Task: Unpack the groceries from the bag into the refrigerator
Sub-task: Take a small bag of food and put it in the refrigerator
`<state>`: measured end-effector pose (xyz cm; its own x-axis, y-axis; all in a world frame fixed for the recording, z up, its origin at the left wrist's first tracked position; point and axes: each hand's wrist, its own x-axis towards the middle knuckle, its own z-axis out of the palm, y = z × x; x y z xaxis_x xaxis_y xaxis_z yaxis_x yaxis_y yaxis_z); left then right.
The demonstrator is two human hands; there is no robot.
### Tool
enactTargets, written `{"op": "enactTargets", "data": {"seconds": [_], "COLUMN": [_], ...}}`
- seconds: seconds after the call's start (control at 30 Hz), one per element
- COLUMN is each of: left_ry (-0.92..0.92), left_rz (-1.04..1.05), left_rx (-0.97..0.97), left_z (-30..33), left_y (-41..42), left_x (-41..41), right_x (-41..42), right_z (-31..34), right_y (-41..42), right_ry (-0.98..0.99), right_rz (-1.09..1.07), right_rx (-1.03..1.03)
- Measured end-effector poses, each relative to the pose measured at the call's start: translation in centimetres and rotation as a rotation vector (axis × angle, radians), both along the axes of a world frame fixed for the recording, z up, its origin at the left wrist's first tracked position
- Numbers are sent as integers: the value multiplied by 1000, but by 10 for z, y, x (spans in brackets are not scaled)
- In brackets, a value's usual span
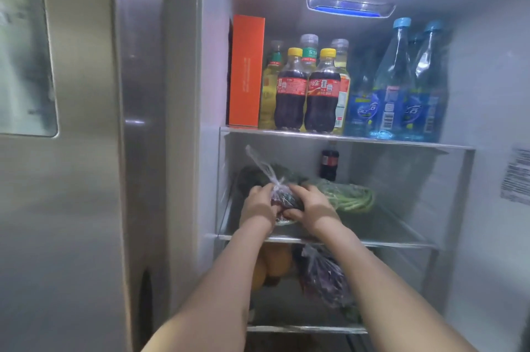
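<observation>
Both my hands reach into the open refrigerator at its middle glass shelf (387, 241). My left hand (258, 204) and my right hand (309, 205) grip a small clear plastic bag of dark red produce (284, 198) from either side, low over the shelf. The bag's knotted top sticks up to the left. Whether the bag rests on the shelf is hidden by my hands. The grocery bag is not in view.
Green beans in plastic (350, 196) lie right of my hands, dark leafy greens (255, 176) behind them, a small cola bottle (329, 162) at the back. The top shelf holds an orange box (246, 70), cola bottles (289, 93) and blue water bottles (390, 87). Below lie purple vegetables in a bag (327, 280) and orange fruit (272, 265).
</observation>
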<state>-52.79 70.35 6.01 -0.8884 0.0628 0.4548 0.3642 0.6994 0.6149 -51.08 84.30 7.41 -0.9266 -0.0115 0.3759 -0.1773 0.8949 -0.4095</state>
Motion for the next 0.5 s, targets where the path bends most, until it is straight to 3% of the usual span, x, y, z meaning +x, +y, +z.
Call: {"op": "enactTargets", "data": {"seconds": [0.3,0.5], "left_ry": [39,32], "left_rz": [141,115], "left_rx": [-35,-47], "left_z": [-8,-3], "left_y": [-2,2], "left_x": [-32,-1], "right_x": [-21,4], "right_z": [-12,-15], "right_y": [-8,14], "right_ry": [86,94], "right_rz": [-14,-74], "right_rx": [-52,-49]}}
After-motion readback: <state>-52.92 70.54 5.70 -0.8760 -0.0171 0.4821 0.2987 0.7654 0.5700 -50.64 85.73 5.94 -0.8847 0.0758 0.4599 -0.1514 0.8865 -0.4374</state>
